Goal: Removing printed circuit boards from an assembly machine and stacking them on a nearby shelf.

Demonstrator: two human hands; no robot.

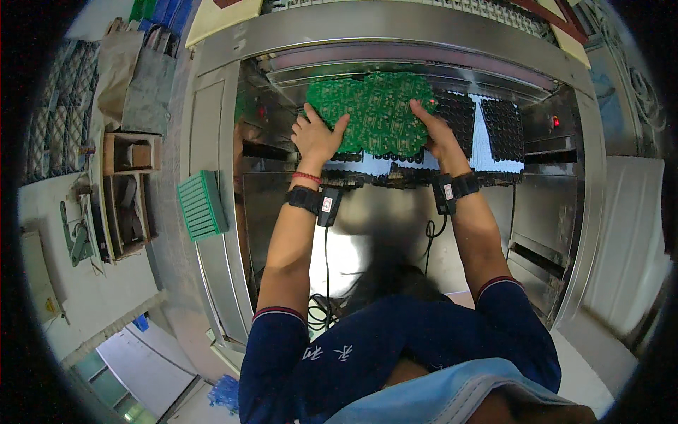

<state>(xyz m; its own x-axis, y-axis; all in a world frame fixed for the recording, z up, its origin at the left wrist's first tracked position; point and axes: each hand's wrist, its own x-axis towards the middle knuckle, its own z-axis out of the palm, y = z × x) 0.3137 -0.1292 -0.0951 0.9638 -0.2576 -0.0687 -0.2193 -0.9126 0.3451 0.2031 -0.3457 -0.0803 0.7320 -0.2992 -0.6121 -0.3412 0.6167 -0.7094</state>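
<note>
A green circuit board panel [378, 116] with scalloped edges spans the space between my hands, inside the opening of a metal machine [212, 120]. My left hand [318, 138] grips its lower left side, thumb apart from the fingers. At the right edge, my right hand [439, 132] has its thumb on top, and its fingers are partly hidden. Beneath and beside the panel are black ridged strips [503, 131] and pale blue bands [482, 145]. Whether the green piece is one panel or several laid together, I cannot tell.
A green slotted rack [201, 205] sits at the machine's left side. A red light [556, 121] glows on the inner right wall. Black cables [325, 261] hang from the strapped boxes on both wrists. Wooden shelving [131, 152] stands farther left.
</note>
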